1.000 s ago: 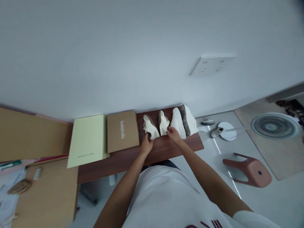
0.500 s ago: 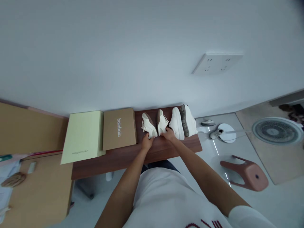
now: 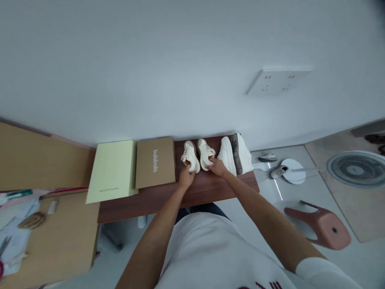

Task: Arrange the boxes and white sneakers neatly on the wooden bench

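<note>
Two small cream sneakers stand side by side on a dark wooden bench (image 3: 168,196) against the white wall. My left hand (image 3: 186,177) grips the heel of the left cream sneaker (image 3: 189,154). My right hand (image 3: 217,167) holds the heel of the right cream sneaker (image 3: 205,152). Both shoes now sit upright with toes toward the wall. To their right, a pair of larger white sneakers (image 3: 236,154) lies on its side, one grey sole showing.
A brown shoebox (image 3: 155,161) and a pale yellow-green box (image 3: 113,170) lie left of the shoes. A light wooden desk (image 3: 57,241) with clutter stands at lower left. On the floor at right are a pink stool (image 3: 320,226), a fan (image 3: 357,168) and a wall socket (image 3: 278,80).
Both hands turned the two cream sneakers from lying tilted with soles showing to upright, and drew them closer together.
</note>
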### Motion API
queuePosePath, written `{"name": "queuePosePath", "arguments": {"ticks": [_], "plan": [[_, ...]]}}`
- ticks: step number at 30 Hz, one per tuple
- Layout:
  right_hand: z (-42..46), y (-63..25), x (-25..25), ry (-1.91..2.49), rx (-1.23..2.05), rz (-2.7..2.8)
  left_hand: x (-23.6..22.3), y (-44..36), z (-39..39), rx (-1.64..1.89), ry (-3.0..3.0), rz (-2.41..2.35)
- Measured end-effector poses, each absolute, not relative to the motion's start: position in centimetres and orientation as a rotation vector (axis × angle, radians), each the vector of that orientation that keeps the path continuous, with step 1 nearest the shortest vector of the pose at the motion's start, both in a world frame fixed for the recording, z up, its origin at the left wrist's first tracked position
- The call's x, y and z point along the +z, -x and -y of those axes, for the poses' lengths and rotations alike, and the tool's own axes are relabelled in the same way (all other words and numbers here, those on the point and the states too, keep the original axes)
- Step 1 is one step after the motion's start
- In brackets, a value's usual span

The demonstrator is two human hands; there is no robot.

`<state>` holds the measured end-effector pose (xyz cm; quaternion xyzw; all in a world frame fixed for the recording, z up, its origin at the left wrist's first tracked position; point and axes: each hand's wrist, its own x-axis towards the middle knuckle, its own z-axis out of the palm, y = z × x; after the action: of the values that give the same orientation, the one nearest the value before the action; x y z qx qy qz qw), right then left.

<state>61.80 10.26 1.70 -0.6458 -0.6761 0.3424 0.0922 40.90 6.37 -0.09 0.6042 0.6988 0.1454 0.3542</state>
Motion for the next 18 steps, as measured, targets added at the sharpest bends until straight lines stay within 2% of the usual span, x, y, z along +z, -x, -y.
{"name": "queuePosePath", "arguments": {"ticks": [9,18], "plan": [[-10.8,-59.3,6.2,1.787,0.741,2.561,3.3,-40.6,-7.7,0.053,-1.948,-1.809],[-10.8,-57.5,5.5,1.873,0.631,2.668,2.9,-41.3,-7.3,0.032,-1.980,-1.908]]}}
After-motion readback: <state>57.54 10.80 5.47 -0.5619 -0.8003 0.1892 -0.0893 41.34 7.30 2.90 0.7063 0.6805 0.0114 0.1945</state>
